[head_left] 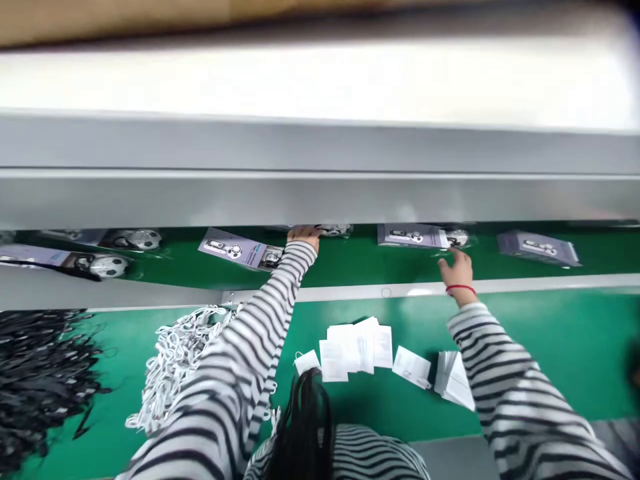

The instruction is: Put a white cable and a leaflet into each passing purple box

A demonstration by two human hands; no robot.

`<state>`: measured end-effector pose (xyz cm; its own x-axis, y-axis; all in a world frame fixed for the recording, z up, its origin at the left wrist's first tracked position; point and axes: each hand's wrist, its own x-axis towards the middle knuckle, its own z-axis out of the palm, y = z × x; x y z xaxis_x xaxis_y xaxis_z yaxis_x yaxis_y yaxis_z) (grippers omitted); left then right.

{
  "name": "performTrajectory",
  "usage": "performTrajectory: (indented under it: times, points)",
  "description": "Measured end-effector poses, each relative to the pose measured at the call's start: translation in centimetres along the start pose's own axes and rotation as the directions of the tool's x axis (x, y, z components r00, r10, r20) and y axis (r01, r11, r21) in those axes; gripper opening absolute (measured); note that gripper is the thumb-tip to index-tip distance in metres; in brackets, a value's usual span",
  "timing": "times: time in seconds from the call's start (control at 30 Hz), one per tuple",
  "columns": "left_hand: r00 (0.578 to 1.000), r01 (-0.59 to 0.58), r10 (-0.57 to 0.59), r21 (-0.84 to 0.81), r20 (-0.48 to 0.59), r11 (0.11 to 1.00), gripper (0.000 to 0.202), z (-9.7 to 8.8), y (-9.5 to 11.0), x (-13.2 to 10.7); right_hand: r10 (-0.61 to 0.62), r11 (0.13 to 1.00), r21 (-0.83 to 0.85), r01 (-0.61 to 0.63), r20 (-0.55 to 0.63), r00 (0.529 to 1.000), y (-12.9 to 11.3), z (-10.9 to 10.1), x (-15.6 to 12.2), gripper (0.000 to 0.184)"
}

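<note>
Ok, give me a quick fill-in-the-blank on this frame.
The right hand has a ____ string around its wrist.
The packets near the left hand lie on a ____ belt.
The heap of cords to the left of the white cords is ____.

Missing words: red; green; black.

One camera sits on the person's head (pixel 303 427), looking forward and down to twelve o'clock, close above the left hand (pixel 304 235) and right hand (pixel 457 272).
</note>
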<state>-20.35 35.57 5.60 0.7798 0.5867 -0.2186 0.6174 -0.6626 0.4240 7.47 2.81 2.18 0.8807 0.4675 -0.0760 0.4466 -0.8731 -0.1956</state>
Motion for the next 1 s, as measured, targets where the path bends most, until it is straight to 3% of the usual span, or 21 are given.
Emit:
performTrajectory:
  times: [0.07, 0.13, 0.23, 0.3, 0.4, 0.47, 0.57, 0.7, 0.77, 0.87, 1.0]
  points:
    - [0.996, -0.013, 0.014, 0.013, -0.086, 1.000, 0.033, 1.2, -1.6, -5.1, -0.055, 0.998, 0.000, 0.055, 0.144, 0.988, 0.2, 0.4, -5.6, 0.032]
    - [0.994, 0.037, -0.034, 0.030, -0.106, 0.999, 0.033, 3.2, -3.8, -11.8, -0.126, 0.991, 0.009, 0.130, 0.323, 0.938, 0.2, 1.3, -12.3, 0.016]
    - [0.984, 0.170, -0.163, 0.113, -0.071, 0.979, 0.034, 6.6, -7.4, -21.6, -0.152, 0.983, -0.031, 0.181, 0.417, 0.896, 0.1, 3.5, -21.0, 0.033]
    - [0.960, 0.278, -0.268, 0.165, -0.081, 0.946, 0.037, 8.3, -9.1, -26.5, -0.140, 0.980, -0.072, 0.185, 0.412, 0.900, 0.2, 4.7, -24.3, 0.043]
    - [0.931, 0.363, -0.353, 0.183, -0.090, 0.914, 0.038, 9.6, -9.8, -30.7, -0.137, 0.981, -0.071, 0.181, 0.409, 0.902, 0.7, 5.8, -25.4, 0.037]
    - [0.928, 0.372, -0.362, 0.174, -0.090, 0.912, 0.036, 10.0, -9.3, -31.6, -0.156, 0.984, -0.016, 0.179, 0.418, 0.895, 1.0, 6.0, -24.6, 0.027]
    - [0.926, 0.373, -0.359, 0.144, -0.114, 0.917, 0.036, 10.2, -7.9, -31.1, -0.171, 0.985, 0.102, 0.142, 0.406, 0.898, 1.5, 5.3, -22.7, 0.009]
    - [0.920, 0.380, -0.363, 0.108, -0.149, 0.919, 0.038, 9.9, -6.8, -28.4, -0.022, 0.977, 0.212, -0.028, 0.228, 0.973, 1.9, 2.2, -20.5, 0.021]
    - [0.933, 0.353, -0.338, 0.120, -0.126, 0.928, 0.041, 9.7, -6.9, -27.0, 0.087, 0.936, 0.331, -0.124, 0.124, 0.988, 1.5, 0.4, -19.4, 0.031]
    - [0.957, 0.291, -0.286, 0.155, -0.055, 0.944, 0.043, 9.6, -7.5, -25.6, 0.161, 0.797, 0.581, -0.166, 0.062, 0.985, -0.8, -1.1, -17.1, 0.044]
    - [0.962, 0.272, -0.273, 0.172, -0.021, 0.947, 0.022, 9.8, -8.5, -25.0, 0.158, 0.672, 0.728, -0.136, 0.039, 0.987, -6.8, -0.3, -11.0, 0.046]
